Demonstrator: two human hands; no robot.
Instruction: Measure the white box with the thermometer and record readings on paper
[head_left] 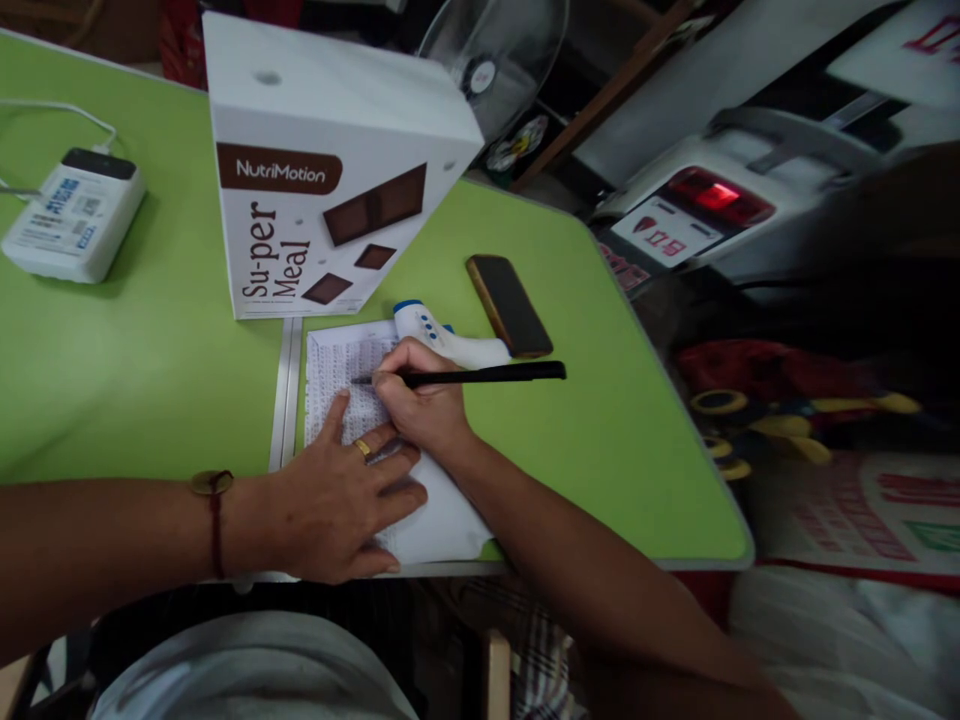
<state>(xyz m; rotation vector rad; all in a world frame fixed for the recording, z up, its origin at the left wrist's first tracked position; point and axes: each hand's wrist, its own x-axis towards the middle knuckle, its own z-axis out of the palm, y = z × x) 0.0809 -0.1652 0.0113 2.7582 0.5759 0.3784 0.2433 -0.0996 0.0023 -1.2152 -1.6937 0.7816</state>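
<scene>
A black pen (pixel 495 374) is gripped in my right hand (pixel 425 400), its tip on a sheet of paper (pixel 442 510) whose upper part is covered in rows of handwriting. My left hand (pixel 341 490) lies flat with spread fingers across the middle of the sheet, wearing a gold ring. Just beyond my right hand lies a white and blue infrared thermometer (pixel 450 342), partly hidden by the fingers. A dark phone (pixel 510 305) rests to the right of the thermometer.
A white NutriMotion box (pixel 277 220) stands upright behind the paper on the green folding table (pixel 150 380). At the left is a white device (pixel 79 215) with cables. Beyond the table are a fan (pixel 495 60), a machine with a red display (pixel 712 195) and yellow-handled tools (pixel 780 425).
</scene>
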